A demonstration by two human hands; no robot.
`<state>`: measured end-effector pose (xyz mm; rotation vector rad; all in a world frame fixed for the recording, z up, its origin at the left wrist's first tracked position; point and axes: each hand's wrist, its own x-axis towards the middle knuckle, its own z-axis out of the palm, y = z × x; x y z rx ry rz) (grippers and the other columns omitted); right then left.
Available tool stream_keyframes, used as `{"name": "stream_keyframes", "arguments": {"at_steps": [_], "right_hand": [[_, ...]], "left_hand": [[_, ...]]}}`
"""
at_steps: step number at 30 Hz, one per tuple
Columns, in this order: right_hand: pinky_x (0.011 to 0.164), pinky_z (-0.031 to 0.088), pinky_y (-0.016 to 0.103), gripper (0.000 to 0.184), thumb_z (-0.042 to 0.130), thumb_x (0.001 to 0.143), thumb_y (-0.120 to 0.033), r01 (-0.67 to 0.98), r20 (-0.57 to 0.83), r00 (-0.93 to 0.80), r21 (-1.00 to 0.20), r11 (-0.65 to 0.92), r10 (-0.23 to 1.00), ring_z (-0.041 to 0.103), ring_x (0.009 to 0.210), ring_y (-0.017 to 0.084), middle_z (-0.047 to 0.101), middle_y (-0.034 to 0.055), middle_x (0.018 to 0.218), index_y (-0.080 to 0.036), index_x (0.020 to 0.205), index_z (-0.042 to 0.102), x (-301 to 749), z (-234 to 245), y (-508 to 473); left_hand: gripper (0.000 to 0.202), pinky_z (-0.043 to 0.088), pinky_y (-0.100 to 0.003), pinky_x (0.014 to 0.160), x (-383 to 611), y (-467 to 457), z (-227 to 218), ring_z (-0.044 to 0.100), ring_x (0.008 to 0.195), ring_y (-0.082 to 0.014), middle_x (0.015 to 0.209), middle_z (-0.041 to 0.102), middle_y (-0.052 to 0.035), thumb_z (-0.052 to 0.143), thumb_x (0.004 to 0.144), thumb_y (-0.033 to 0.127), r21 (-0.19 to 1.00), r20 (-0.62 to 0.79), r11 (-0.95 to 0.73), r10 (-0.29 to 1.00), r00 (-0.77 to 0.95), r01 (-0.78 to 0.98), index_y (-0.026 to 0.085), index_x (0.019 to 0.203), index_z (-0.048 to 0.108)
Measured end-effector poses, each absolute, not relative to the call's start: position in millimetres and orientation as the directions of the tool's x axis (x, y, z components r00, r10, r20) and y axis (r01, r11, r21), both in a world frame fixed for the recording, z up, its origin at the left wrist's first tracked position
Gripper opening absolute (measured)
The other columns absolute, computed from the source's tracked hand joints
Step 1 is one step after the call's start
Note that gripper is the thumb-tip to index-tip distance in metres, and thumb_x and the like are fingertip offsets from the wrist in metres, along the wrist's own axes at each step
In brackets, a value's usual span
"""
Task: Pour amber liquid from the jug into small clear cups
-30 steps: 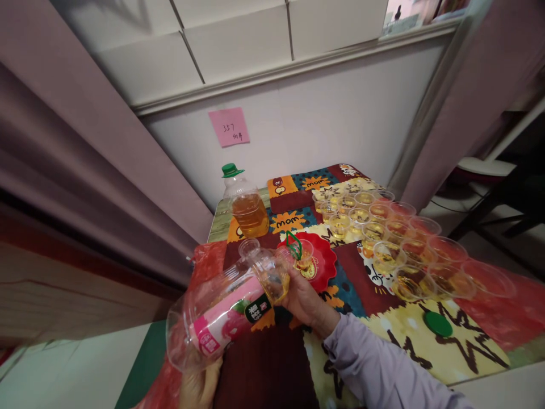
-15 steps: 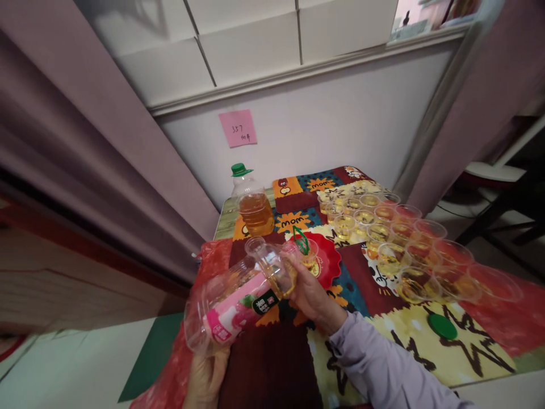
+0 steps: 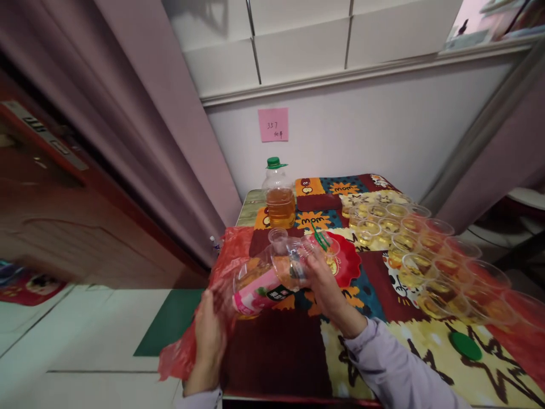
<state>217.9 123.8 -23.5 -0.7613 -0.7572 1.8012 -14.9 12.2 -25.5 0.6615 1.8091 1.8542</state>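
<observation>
Gripping the neck end of a tilted, nearly empty clear bottle [image 3: 272, 272] with closed fingers, the right hand [image 3: 326, 278] holds it above the tabletop [image 3: 272, 352] near a red plate [image 3: 347, 264], while the left hand [image 3: 209, 335] pinches a red plastic bag [image 3: 225, 255] at the edge.

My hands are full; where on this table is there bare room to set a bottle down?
Free: the dark red patch of tablecloth between both hands, and the yellow area beside the green cap. Crowded: the right side, packed with filled cups.
</observation>
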Motion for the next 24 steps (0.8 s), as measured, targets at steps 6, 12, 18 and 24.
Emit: {"name": "stream_keyframes", "arguments": {"at_steps": [6, 12, 18, 24], "right_hand": [[0.106, 0.063, 0.044, 0.059, 0.091, 0.087, -0.055, -0.502, 0.023, -0.369, -0.847, -0.178, 0.929, 0.071, 0.135, 0.031, 0.076, 0.0076, 0.145, -0.03, 0.135, 0.067, 203, 6, 110], [0.123, 0.055, 0.051, 0.074, 0.087, 0.092, -0.063, -0.433, 0.231, -0.558, -0.9, -0.043, 0.797, 0.07, 0.14, 0.031, 0.071, 0.0097, 0.153, -0.031, 0.151, 0.055, 205, 23, 115], [0.114, 0.06, 0.056, 0.07, 0.087, 0.092, -0.056, 0.137, 0.251, -0.479, -0.925, 0.354, 0.841, 0.073, 0.135, 0.035, 0.074, 0.0152, 0.147, -0.027, 0.151, 0.063, 274, 20, 176], [0.111, 0.056, 0.052, 0.066, 0.084, 0.095, -0.046, 0.842, 0.125, -0.469, -0.235, 0.486, 0.874, 0.073, 0.131, 0.042, 0.074, 0.0258, 0.144, -0.012, 0.148, 0.066, 308, 27, 212]], "left_hand": [[0.131, 0.034, -0.063, 0.136, -25, 19, 18, 0.051, 0.161, -0.048, 0.172, 0.058, -0.0197, 0.104, 0.049, 0.076, 0.868, 0.359, -0.132, 0.834, -0.42, 0.479, 0.025, 0.162, 0.06], [0.141, 0.041, -0.066, 0.132, -27, 48, 27, 0.051, 0.161, -0.0464, 0.178, 0.049, -0.0222, 0.099, 0.06, 0.078, 0.701, 0.335, -0.214, 0.941, -0.049, 0.681, 0.027, 0.176, 0.037], [0.134, 0.045, -0.065, 0.13, -30, 46, 19, 0.053, 0.16, -0.0466, 0.177, 0.051, -0.0224, 0.097, 0.066, 0.076, 0.668, 0.383, -0.238, 0.922, -0.052, 0.705, 0.027, 0.176, 0.038], [0.129, 0.048, -0.066, 0.127, -28, 40, 17, 0.056, 0.157, -0.0476, 0.175, 0.054, -0.02, 0.097, 0.068, 0.071, 0.607, 0.395, -0.207, 0.916, -0.066, 0.768, 0.028, 0.176, 0.04]]}}
